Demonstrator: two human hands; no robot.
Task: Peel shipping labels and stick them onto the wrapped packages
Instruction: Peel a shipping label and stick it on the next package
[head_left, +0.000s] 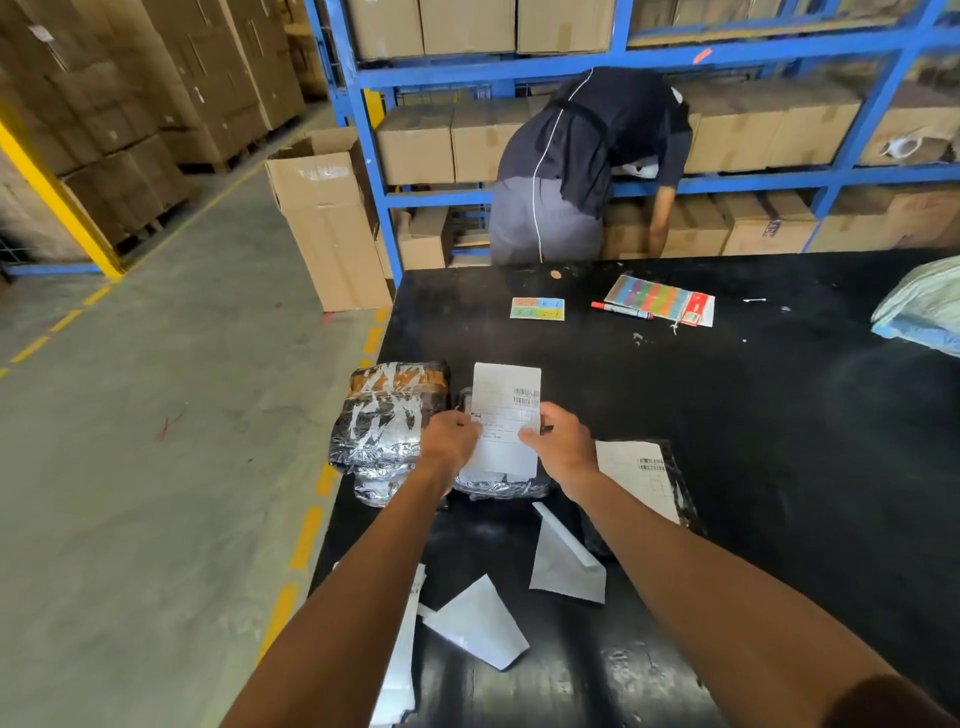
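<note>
I hold a white shipping label with barcodes between both hands, above a small black wrapped package on the black table. My left hand pinches its left edge and my right hand pinches its right edge. A larger black wrapped package, with brown tape on top, lies at the table's left edge, touching the small one. Right of my right hand lies another black package with a white label stuck on it.
Peeled white backing sheets lie near the table's front. A red marker, coloured sticker sheets and a pale bag sit farther back. A person bends into blue racking of cartons behind the table.
</note>
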